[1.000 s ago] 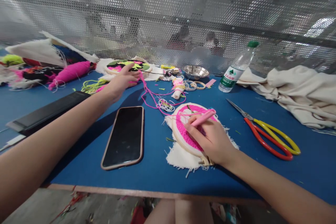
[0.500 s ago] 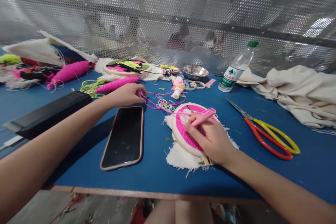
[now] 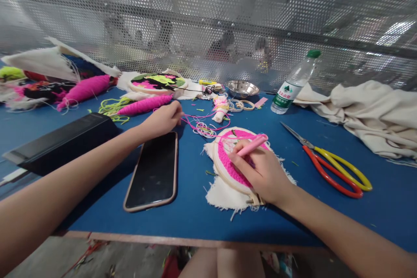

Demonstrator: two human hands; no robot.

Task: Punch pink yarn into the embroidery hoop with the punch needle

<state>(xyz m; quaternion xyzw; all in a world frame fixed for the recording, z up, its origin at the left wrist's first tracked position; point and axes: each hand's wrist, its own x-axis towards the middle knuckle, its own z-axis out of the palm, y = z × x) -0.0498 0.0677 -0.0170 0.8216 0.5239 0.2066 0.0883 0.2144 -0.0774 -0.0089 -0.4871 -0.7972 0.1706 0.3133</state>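
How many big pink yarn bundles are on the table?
2. One bundle lies by the pile on the left; another bundle is beside the left hand. More could be hidden in the pile.

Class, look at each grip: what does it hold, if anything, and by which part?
The right grip holds the pink pen-shaped tool by its lower part. The left grip seems to pinch the pink yarn; exactly where cannot be told.

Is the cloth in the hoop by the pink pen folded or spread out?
Spread out: the cloth stretches across the hoop, its frayed edges showing beyond it. The right hand hides part of it.
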